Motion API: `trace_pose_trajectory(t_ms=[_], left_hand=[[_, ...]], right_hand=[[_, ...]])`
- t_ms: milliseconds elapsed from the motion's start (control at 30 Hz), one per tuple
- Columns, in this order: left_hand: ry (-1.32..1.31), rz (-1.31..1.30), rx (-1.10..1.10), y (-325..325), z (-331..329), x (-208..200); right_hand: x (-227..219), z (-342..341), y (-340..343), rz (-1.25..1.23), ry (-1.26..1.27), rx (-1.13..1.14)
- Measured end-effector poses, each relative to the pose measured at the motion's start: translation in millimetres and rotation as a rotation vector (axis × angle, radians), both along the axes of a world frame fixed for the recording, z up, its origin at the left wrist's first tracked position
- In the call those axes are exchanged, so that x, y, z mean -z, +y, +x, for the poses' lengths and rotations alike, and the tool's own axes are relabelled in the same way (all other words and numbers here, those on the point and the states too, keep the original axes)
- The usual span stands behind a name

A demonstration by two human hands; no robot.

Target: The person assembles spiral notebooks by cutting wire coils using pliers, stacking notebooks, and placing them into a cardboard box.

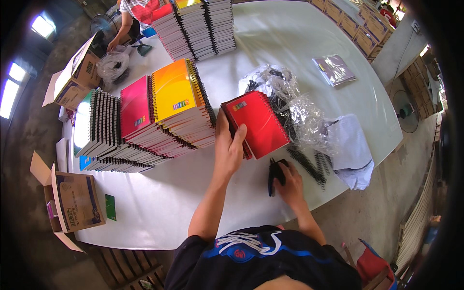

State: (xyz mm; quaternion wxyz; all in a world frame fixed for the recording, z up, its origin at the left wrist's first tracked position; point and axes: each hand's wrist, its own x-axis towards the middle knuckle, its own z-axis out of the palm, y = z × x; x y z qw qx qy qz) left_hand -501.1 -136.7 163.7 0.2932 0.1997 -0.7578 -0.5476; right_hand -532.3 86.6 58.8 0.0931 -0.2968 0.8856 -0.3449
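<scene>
Head view takes in a white table [159, 208] that fills most of the scene. Near its back edge stands a tall stack [200, 31] of notebooks; closer in, a yellow stack [176, 96] and a pink stack [137, 108] sit side by side, with black-bound notebooks [104, 118] on their left. An open carton [77, 200] is at the table's left edge. Crumpled clear plastic [307, 121] is heaped right of centre, beside a white sheet [353, 150]. Between the yellow stack and the plastic is a red notebook [256, 123], tilted, with more pages showing under its cover. The person's left hand [229, 152] grips it, thumb on the cover, fingers along the left side. Just below, the right hand [291, 186] is curled over a black tool [276, 174]. Loose black coils [309, 169] lie near that hand. Far left is a small green card [110, 207].
</scene>
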Motion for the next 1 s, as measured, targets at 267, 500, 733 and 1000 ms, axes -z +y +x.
trace_pose_trajectory(t_ms=[267,500,733,1000], left_hand=[[0.087,0.313,-0.059,1,0,17],[0.129,0.247,0.056,21,39,89],[-0.527,-0.306,-0.164,23,35,164],[-0.555,-0.441,-0.170,25,38,179]], right_hand=[[-30,-17,2,0.155,0.232,0.031],[19,-72,-64,-0.752,-1.075,0.142],[2,-118,-102,-0.937,-1.070,-0.105],[52,-115,-89,-0.707,-0.649,-0.161]])
